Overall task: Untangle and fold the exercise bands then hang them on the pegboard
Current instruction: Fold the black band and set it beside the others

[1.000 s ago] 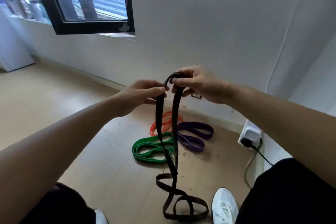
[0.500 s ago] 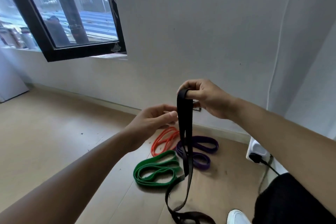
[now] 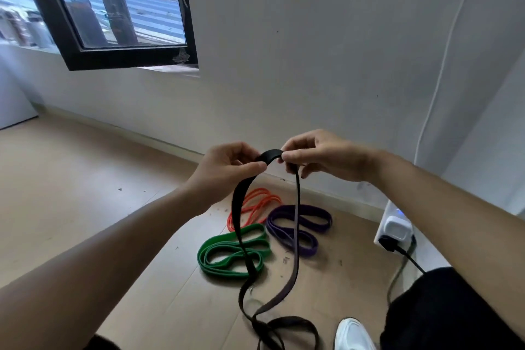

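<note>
A long black exercise band (image 3: 237, 207) hangs from both my hands in front of the wall. My left hand (image 3: 227, 170) pinches its top bend on the left side, and my right hand (image 3: 318, 155) pinches the same bend on the right. The band's two strands drop apart, cross near the floor and end in twisted loops by my shoe. On the floor behind it lie a green band (image 3: 227, 253), an orange band (image 3: 258, 204) and a purple band (image 3: 301, 224), each folded into loops. No pegboard is in view.
A white power strip (image 3: 395, 229) with a black plug and cable sits on the floor at the right by the wall. My white shoe (image 3: 352, 334) is at the bottom. A black-framed window (image 3: 113, 57) is at upper left. The wooden floor stretches to the left.
My left hand has taken hold of the band's top next to my right hand. The two strands, which hung together, are now spread apart. The view has dropped slightly.
</note>
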Tool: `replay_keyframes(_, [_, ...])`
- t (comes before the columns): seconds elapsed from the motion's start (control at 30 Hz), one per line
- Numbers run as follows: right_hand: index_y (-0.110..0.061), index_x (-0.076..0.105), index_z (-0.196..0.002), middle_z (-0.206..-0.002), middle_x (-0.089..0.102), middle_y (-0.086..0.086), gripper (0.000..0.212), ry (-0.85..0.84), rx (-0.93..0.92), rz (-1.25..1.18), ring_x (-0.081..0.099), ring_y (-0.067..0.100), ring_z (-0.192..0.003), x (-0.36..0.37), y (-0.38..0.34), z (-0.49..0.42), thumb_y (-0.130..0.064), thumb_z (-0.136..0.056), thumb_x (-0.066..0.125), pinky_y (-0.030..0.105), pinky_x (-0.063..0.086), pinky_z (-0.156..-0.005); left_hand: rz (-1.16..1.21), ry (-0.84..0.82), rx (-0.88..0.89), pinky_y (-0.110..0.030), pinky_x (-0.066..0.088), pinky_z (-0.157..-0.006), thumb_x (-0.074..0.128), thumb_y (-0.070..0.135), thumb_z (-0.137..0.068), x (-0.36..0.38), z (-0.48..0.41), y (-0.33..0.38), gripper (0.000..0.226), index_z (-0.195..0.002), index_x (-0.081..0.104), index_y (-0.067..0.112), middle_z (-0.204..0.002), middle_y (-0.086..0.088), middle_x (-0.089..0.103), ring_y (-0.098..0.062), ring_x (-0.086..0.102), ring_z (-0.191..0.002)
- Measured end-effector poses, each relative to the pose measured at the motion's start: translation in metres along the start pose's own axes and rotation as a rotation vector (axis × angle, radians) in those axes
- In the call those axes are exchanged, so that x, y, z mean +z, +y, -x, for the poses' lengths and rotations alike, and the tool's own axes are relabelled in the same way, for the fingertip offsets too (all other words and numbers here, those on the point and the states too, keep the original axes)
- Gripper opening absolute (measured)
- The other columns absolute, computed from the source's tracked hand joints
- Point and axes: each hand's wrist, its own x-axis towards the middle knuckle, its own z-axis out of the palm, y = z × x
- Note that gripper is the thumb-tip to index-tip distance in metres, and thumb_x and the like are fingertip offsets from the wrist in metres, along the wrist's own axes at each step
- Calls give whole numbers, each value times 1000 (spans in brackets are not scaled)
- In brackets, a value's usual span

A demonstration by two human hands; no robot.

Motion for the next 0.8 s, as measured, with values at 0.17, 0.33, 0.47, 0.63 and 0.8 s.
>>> replay_keyframes(0.17, [-4, 70, -103, -80, 66, 6, 21, 12, -33, 105, 56, 11, -67, 12, -7, -2, -19, -90, 76, 28, 42, -59, -86, 125, 85, -37, 55, -62, 79, 10, -84, -3, 3, 3, 9, -86, 72, 14, -73, -6, 66, -25, 63, -64])
replay_keyframes(0.33, [-2, 62, -114, -87, 70, 13, 24, 48, -20, 38, 59, 15, -61, 25, -14, -8, -2, -91, 70, 25, 48, -50, -42, 116, 88, -37, 63, -64, 79, 7, -84, -11, 5, 4, 16, -98, 73, 12, -83, -10, 63, -31, 68, -71])
replay_keyframes(0.47, [-3, 62, -125, -87, 68, 11, 33, 39, 1, -53, 64, 19, -70, 23, -16, -7, -5, -93, 69, 26, 55, -60, -26, 74, 54, -30, 61, -66, 81, 10, -82, -16, 6, 2, 20, -101, 74, 11, -85, -9, 64, -25, 70, -74])
replay_keyframes(0.63, [8, 62, -121, -97, 68, 16, 29, 121, -115, -256, 71, 27, -86, 32, -22, -8, -1, -94, 65, 29, 62, -71, 78, 18, 10, -28, 58, -68, 78, 13, -84, -11, 7, 2, 16, -97, 70, 11, -93, -8, 68, -19, 69, -83])
replay_keyframes(0.8, [11, 60, -120, -103, 68, 23, 27, 199, -215, -320, 71, 33, -94, 34, -24, -8, -2, -95, 63, 40, 63, -83, 76, -100, 27, -21, 47, -72, 59, 23, -99, 1, 6, 2, 16, -112, 68, 23, -99, 6, 77, -1, 68, -93])
